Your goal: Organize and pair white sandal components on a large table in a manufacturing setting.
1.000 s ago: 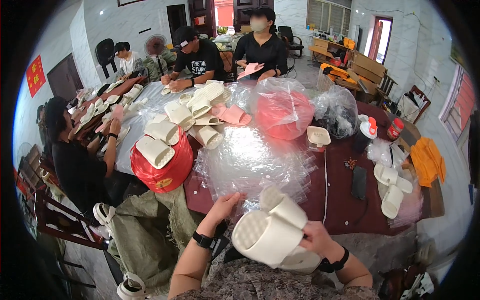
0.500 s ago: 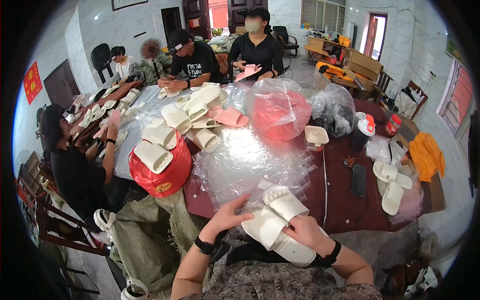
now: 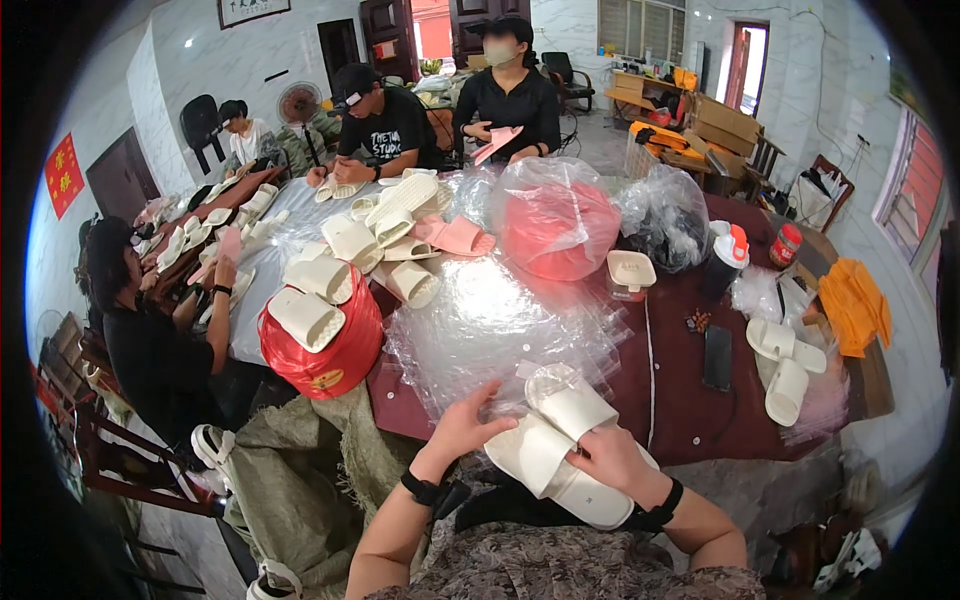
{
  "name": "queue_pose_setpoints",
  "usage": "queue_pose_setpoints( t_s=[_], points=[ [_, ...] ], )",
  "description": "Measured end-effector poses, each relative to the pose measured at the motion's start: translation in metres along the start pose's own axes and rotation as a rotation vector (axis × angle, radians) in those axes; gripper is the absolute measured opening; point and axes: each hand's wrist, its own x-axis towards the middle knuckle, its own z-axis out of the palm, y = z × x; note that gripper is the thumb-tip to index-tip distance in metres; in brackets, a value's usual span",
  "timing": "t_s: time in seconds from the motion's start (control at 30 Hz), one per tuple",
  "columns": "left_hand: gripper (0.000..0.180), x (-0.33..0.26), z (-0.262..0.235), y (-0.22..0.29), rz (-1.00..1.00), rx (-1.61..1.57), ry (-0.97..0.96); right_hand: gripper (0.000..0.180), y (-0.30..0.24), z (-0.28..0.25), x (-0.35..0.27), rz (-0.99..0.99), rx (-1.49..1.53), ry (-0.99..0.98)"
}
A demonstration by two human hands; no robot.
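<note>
A pair of cream slippers (image 3: 535, 452) lies in front of me at the table's near edge, one partly over the other. My right hand (image 3: 612, 462) grips them, its fingers tucked in at the strap of the upper slipper. My left hand (image 3: 465, 430) is open, fingers and thumb spread, beside the slippers' left side; the thumb tip comes close to the lower one. Clear plastic bags (image 3: 470, 340) lie flat in a pile just beyond both hands, and one bag's edge shows near the left fingertips.
A red bundle (image 3: 318, 360) with cream slippers on it stands left. Behind are more slippers (image 3: 350, 240), including a pink one (image 3: 460, 236). Bagged red material (image 3: 560, 230), a tub (image 3: 631, 272), a bottle (image 3: 727, 258) and a phone (image 3: 717, 358) sit rightward. Several people work around the table.
My left hand has shifted slightly, staying spread beside the slippers. The right hand keeps its grip on the slippers. The person across the table has tilted the pink slipper.
</note>
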Motion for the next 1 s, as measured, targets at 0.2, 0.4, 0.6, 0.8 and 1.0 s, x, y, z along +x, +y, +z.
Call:
queue_pose_setpoints(
  t_s=[0.2,0.4,0.6,0.8,1.0],
  points=[
    [0.077,0.010,-0.011,-0.018,0.023,-0.007,-0.128,0.029,-0.002,-0.009,-0.006,-0.188,0.139,0.030],
    [0.061,0.015,-0.008,-0.009,0.004,-0.046,-0.143,0.028,0.002,0.001,-0.006,-0.252,0.060,-0.009],
    [0.033,0.016,0.002,-0.017,-0.212,-0.127,-0.021,0.035,0.004,0.003,-0.009,-0.140,-0.047,-0.099],
    [0.033,0.023,-0.001,-0.016,-0.157,-0.126,0.062,0.037,0.003,-0.002,-0.011,-0.132,-0.058,-0.052],
    [0.031,0.020,-0.009,0.026,-0.036,0.079,-0.002,0.034,-0.007,-0.004,-0.009,-0.131,-0.087,-0.043]
  ],
)
